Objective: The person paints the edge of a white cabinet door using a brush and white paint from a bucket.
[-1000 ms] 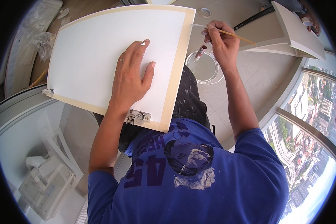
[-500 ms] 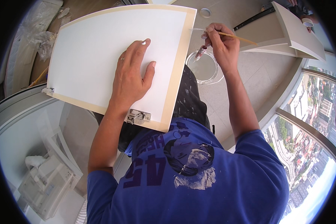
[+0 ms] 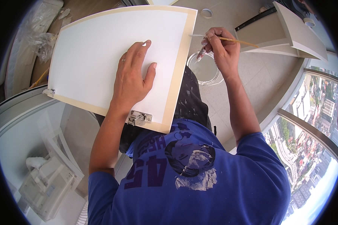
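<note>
A white cabinet door (image 3: 90,52) lies across my lap, tan masking tape (image 3: 175,82) bordering its face. Two metal hinges are fixed along the near edge, one hinge (image 3: 139,118) by my left wrist and the other hinge (image 3: 49,92) at the far left corner. My left hand (image 3: 133,73) rests flat on the door with fingers stretched out, a white smear on one fingertip. Beyond the door's right edge, my paint-stained right hand (image 3: 223,48) grips a thin paintbrush (image 3: 236,40) with a yellowish handle. Its whitish tip points left, at the taped edge.
Below my right hand stands a round bucket (image 3: 204,69) of whitish paint on the tiled floor. A tape roll (image 3: 206,13) lies farther off. Pale panels (image 3: 274,30) stand at the far right, near another person's dark clothing. Windows (image 3: 308,108) line the right side; a glass panel (image 3: 37,123) stands left.
My right hand has come slightly down, and the brush tip now sits lower and a little nearer the door's right edge. My left hand and the door look unmoved.
</note>
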A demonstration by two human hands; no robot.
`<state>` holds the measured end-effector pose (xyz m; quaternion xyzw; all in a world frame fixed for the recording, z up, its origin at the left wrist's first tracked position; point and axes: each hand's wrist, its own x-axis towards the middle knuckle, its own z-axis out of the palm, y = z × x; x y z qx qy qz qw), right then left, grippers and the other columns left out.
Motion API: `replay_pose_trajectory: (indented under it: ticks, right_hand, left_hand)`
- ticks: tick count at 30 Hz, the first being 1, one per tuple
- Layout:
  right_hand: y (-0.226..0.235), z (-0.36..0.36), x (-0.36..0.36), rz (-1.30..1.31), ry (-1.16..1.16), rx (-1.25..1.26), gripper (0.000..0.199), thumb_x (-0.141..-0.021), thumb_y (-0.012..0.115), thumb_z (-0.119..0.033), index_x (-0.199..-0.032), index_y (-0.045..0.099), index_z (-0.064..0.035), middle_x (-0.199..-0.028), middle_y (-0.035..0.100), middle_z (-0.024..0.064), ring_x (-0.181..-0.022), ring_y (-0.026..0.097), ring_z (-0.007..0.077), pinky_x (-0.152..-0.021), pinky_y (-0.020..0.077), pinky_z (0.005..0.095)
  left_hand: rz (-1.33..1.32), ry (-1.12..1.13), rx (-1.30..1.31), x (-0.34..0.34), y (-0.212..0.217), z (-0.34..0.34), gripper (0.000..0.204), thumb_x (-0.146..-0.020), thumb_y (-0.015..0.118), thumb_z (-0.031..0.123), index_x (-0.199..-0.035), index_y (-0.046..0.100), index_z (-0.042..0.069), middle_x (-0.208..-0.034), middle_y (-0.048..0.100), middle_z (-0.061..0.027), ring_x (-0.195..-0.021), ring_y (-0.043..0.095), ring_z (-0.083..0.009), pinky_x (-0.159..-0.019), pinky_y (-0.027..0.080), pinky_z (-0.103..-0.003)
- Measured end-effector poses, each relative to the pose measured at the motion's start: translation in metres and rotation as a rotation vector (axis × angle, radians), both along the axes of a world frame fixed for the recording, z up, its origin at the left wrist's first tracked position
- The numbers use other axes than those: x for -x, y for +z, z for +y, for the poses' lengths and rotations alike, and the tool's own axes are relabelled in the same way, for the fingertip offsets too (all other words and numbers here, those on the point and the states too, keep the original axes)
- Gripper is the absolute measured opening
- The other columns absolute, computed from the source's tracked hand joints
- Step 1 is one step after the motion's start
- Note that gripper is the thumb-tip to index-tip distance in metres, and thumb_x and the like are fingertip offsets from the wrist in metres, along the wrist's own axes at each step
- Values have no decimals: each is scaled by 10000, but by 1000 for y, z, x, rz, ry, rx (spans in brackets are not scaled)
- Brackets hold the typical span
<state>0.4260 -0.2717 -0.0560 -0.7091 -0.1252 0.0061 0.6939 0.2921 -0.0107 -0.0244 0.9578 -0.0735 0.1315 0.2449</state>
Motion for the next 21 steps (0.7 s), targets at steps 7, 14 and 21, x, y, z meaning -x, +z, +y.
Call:
replay_pose_trajectory:
  ticks: [7, 14, 21]
  right_hand:
    - [-4, 6, -17, -21, -77, -37, 228, -1072, 642, -161, -1078, 727, 50, -880, 757, 92, -768, 693, 111, -675, 546, 258]
    - [-25, 15, -21, -62, -171, -190, 247, -1130, 595, -160, -1242, 696, 36, -1093, 752, 103, -903, 723, 150, -721, 546, 273]
    - [-40, 39, 0, -200, -253, -83, 318, -1187, 490, -223, -1397, 597, -9, -1312, 684, 155, -1156, 737, 225, -899, 573, 342]
  left_hand:
    - [-34, -6, -7, -2, -2, 0, 573, -1002, 694, 182, -1537, 552, 32, -1475, 594, -252, -1359, 589, -434, -1162, 451, -531]
    - [-1, 12, -17, 0, 0, -2, 563, -1023, 678, 163, -1552, 542, 27, -1504, 589, -268, -1403, 564, -455, -1174, 455, -515]
    - [-10, -4, -10, 0, 0, -1, 552, -1036, 672, 172, -1552, 541, 26, -1497, 592, -271, -1398, 566, -455, -1174, 456, -516]
